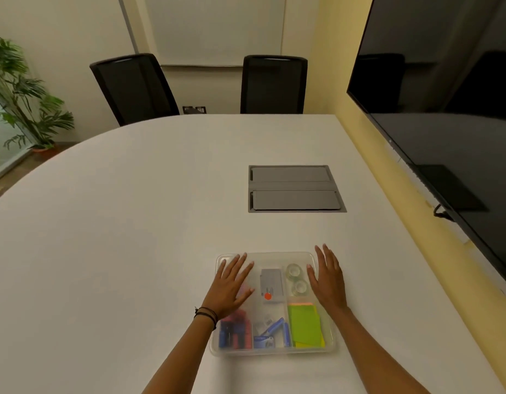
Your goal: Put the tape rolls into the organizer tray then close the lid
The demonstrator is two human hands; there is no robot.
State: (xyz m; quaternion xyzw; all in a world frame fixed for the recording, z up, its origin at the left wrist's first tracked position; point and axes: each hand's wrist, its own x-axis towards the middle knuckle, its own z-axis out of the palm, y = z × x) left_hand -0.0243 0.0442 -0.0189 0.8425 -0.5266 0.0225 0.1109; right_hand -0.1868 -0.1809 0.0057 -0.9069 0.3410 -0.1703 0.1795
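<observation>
A clear plastic organizer tray [274, 351] sits on the white table near me, with its clear lid lying over it. Two clear tape rolls [296, 279] lie in the tray's far right compartment, seen through the lid. My left hand [232, 285] rests flat on the lid's far left part, fingers spread. At the lid's right edge my right hand [327, 277] lies flat, fingers apart, just right of the tape rolls. Neither hand holds anything.
Inside the tray are green sticky notes [305, 325], blue and red small items [234, 331] and a grey box with a red dot [270, 284]. A grey cable hatch [294, 189] is set in the table farther out. A large dark screen [445, 109] hangs at right; two black chairs stand behind.
</observation>
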